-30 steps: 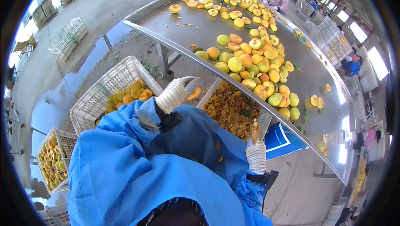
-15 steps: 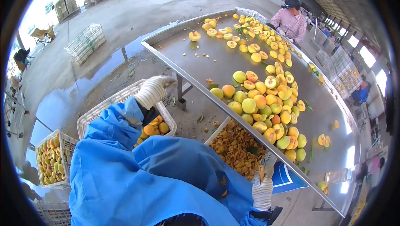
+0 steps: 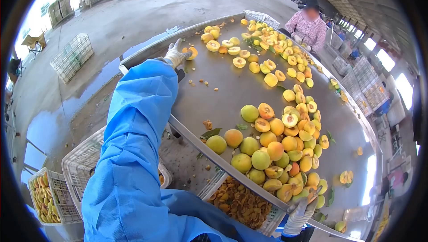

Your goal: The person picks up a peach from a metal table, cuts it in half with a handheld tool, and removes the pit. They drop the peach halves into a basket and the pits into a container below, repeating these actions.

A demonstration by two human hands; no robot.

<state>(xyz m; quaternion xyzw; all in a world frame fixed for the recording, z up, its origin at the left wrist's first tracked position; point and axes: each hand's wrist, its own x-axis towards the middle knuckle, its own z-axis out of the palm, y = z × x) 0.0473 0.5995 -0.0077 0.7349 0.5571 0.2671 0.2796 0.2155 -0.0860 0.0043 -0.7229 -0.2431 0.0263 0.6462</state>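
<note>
A halved peach at eleven o'clock is being touched by the open-fingered left hand, while the right hand, grip indiscernible, is being rested at five o'clock.

Bright daylight from open yard upper left, far end blown out. Roofed side right dimmer, windows glaring. Table sheen, white glare lower right. Shadows soft. Strong fisheye bend, black vignette round rim. Right hand warped near edge.

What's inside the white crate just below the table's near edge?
Brown pits fill the crate; the table rim covers its far part, the blue sleeve its near corner.
</note>
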